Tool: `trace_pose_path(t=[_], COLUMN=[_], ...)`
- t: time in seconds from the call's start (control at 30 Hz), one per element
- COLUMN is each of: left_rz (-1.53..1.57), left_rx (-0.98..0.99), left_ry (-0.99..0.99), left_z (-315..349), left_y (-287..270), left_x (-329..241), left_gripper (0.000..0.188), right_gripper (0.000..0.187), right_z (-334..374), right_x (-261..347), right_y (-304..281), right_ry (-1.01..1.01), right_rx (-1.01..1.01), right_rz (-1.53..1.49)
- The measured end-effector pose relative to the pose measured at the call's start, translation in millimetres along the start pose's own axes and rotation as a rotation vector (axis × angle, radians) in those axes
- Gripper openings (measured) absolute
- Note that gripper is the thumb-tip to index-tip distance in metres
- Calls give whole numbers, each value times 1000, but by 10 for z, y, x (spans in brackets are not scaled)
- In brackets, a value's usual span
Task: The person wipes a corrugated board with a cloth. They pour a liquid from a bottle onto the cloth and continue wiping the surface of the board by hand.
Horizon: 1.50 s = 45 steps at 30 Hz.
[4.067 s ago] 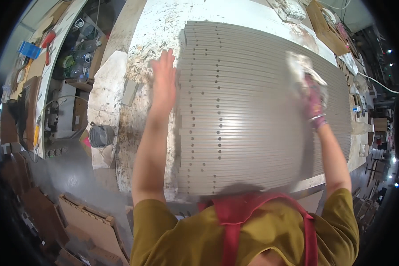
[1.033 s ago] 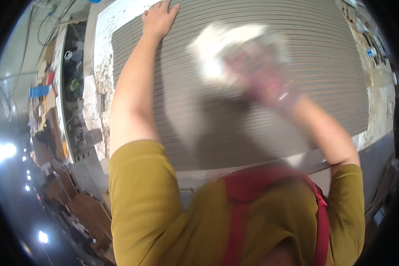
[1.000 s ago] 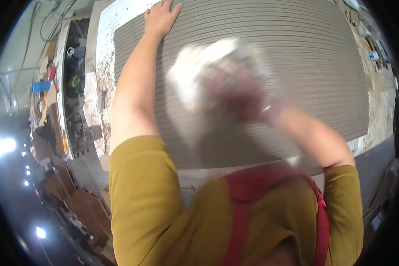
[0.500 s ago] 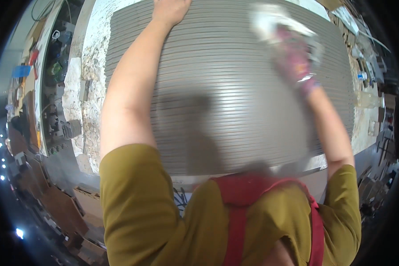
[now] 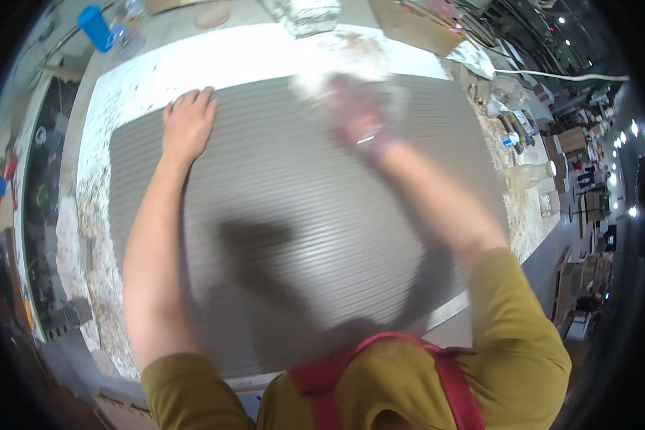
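Observation:
A large grey-brown panel with close parallel ridges (image 5: 301, 179) lies flat on a stained white tabletop (image 5: 215, 57). Bare and laid flat, my left hand (image 5: 188, 125) rests on the panel's far left edge, its fingers slightly apart. My right hand (image 5: 358, 113), in a purple-pink glove, holds a white cloth (image 5: 309, 82) against the panel near its far edge. Motion smears both the glove and the cloth, so the single fingers do not show.
Beyond the panel stand a blue cup (image 5: 94, 29) and a pale wrapped bundle (image 5: 314, 18). Cardboard (image 5: 417, 27) lies at the far right. A clear plastic bottle (image 5: 529, 176) lies beside the right edge, near small tools. A white cable (image 5: 559, 75) crosses there.
My right hand has swept the cloth leftward along the far part of the panel. The view has shifted, showing more of the table's far side. My left hand still rests on the panel.

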<state>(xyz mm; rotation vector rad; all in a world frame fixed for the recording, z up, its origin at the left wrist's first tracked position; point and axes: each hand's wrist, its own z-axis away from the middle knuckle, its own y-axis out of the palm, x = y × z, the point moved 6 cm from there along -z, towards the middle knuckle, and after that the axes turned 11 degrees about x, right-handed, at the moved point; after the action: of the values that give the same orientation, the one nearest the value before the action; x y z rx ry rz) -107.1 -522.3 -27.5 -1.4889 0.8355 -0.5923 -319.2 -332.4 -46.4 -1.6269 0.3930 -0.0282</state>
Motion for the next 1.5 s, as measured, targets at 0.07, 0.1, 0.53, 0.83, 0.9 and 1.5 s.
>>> trace_pose_path(t=[0.07, 0.1, 0.53, 0.83, 0.9, 1.5], left_rz=[9, 36, 20, 22, -187, -13], left_rx=[-7, 6, 115, 235, 254, 158], left_ry=[-7, 4, -5, -56, -75, 72], left_z=[43, 20, -15, -222, -313, -657], left_y=[-1, 14, -55, -167, -163, 245], left_x=[113, 129, -47, -217, -425, -1656], left_gripper=[37, 38, 43, 42, 38, 46], right_gripper=[51, 53, 45, 51, 55, 49], right_z=[-53, -78, 452, 1141, 1282, 910], right_x=[997, 1082, -1393, -2731, -3047, -1783], right_y=[-565, -575, 36, 170, 64, 512], right_ry=[-214, -281, 170, 477, 728, 240], right_rx=[-31, -40, 141, 219, 206, -27], right_rz=[-367, -408, -276, -140, -232, -448])
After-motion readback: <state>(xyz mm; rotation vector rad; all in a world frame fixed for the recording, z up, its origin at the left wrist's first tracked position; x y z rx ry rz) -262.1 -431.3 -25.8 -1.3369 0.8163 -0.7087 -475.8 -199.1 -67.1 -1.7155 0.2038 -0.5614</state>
